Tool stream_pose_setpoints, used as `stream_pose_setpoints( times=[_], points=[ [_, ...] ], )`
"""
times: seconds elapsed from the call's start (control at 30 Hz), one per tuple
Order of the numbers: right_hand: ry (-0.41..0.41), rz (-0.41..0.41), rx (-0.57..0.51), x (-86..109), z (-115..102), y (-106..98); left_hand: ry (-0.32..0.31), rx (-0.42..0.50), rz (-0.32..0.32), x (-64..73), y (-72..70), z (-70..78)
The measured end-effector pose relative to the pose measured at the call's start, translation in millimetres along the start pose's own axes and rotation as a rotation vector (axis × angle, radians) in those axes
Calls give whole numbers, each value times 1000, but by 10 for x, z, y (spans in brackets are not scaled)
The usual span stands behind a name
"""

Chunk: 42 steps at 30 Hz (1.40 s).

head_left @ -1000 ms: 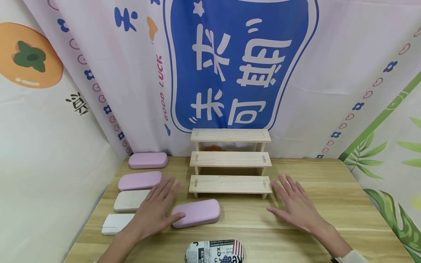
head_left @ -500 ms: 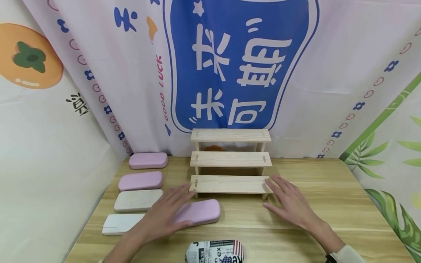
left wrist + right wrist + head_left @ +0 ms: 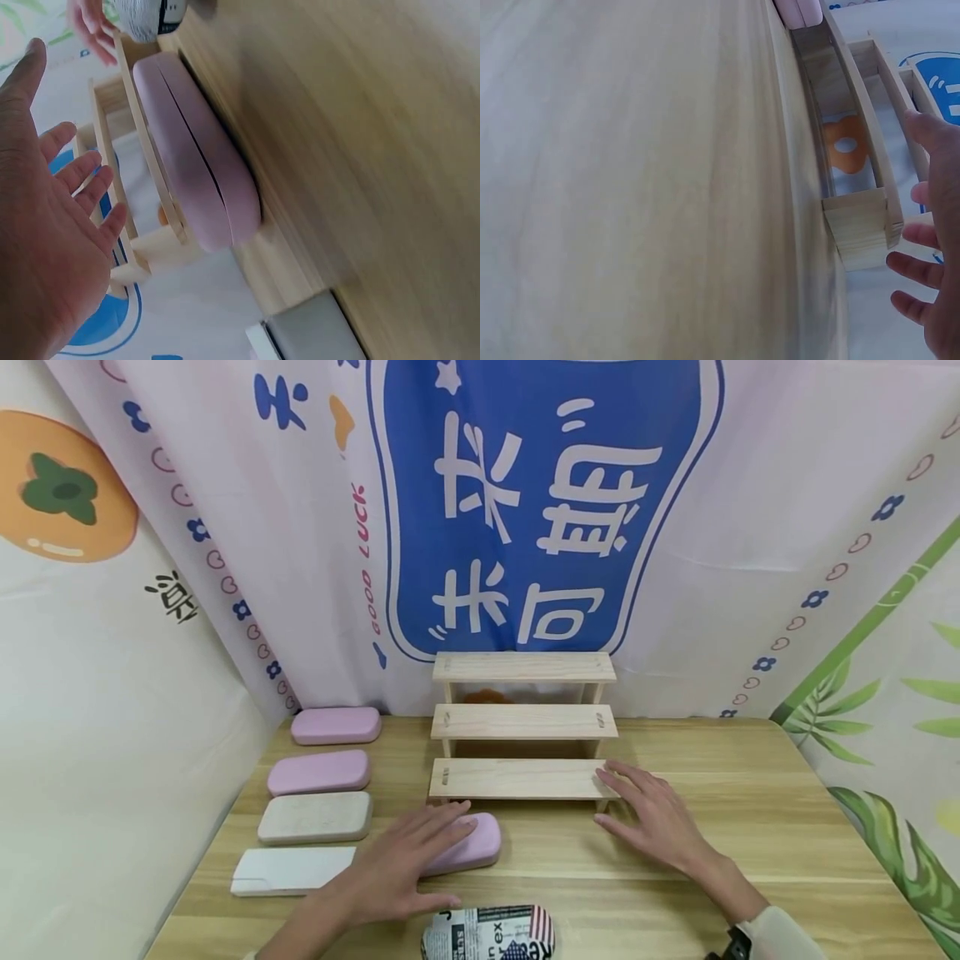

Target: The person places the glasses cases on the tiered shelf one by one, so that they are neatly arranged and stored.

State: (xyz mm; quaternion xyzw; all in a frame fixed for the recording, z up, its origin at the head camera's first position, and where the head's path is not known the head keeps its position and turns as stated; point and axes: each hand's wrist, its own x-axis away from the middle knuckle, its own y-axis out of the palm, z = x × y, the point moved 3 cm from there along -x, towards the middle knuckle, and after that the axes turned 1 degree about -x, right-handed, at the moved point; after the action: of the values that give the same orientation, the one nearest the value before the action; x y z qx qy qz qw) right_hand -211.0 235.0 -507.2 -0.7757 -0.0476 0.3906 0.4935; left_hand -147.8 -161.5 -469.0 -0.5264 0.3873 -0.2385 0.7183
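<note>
In the head view my left hand (image 3: 412, 864) hangs over a pink glasses case (image 3: 478, 845) and hides its left part. The left wrist view shows that hand's fingers spread, apart from the closed pink case (image 3: 187, 150). My right hand (image 3: 656, 818) is at the right end of the three-step wooden stand (image 3: 517, 778), its fingertips over the lowest step's edge. In the right wrist view the right hand (image 3: 941, 240) has loosely spread fingers and holds nothing; whether they touch the stand I cannot tell. A newspaper-print case (image 3: 487, 933) lies nearest the camera, partly cut off.
Down the table's left side lie a pink case (image 3: 336, 725), a second pink case (image 3: 318, 772), a whitish case (image 3: 315, 817) and a white case (image 3: 292, 870). A printed cloth (image 3: 322, 610) hangs behind the wooden table (image 3: 750, 860).
My left hand has moved right, from beside the pink case to over it. The right hand has shifted left to the stand's end. The cases and stand have stayed put.
</note>
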Motion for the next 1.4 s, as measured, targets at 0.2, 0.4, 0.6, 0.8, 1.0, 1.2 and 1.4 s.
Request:
stream_pose_setpoints(
  times=[0.2, 0.4, 0.6, 0.8, 1.0, 1.2, 1.4],
  points=[
    [-15, 35, -34, -23, 19, 52, 42, 14, -7, -9, 31, 100],
    [3, 46, -64, -33, 24, 86, 110, 48, -6, -12, 65, 187],
    [36, 44, -113, -25, 65, 125, 171, 92, -20, -21, 121, 247],
    [63, 49, -149, -35, 99, 157, 229, 88, -22, -22, 171, 305],
    [91, 65, -208, -53, 107, 166, 233, 75, -44, -19, 191, 336],
    [136, 80, -290, -64, 115, 176, 203, 176, -86, -28, 204, 362],
    [143, 99, -332, -72, 123, 193, 228, 230, -63, -9, 218, 381]
  ],
)
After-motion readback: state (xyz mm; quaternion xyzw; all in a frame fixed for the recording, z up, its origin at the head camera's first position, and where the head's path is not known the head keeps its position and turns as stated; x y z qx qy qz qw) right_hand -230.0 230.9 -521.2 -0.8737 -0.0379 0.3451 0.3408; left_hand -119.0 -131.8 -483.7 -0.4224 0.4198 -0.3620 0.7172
